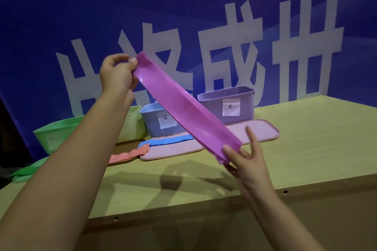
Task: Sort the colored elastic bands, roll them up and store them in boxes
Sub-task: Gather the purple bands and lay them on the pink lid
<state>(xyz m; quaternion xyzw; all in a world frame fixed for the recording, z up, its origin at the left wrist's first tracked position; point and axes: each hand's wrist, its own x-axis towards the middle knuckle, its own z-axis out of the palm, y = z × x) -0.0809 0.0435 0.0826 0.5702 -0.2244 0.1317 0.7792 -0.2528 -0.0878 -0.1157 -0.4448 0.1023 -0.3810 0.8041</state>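
Left hand (117, 73): pinches purple elastic band (187, 106) at 10 o'clock.
Right hand (247, 161): pinches 4 o'clock end, fingers spread.
Risk: stretched band may snap free from a loose pinch.

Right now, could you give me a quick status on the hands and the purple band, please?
Left hand and right hand pinch purple band taut, unrolled, in the air. Purple box behind, path clear.

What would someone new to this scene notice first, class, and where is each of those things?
The eye lands first on the purple elastic band, stretched slantwise in mid-air between the left hand, which pinches its upper end, and the right hand, which holds its lower end. Behind it, a purple box with a white label stands at the back of the table. Huge white characters fill the blue wall behind.
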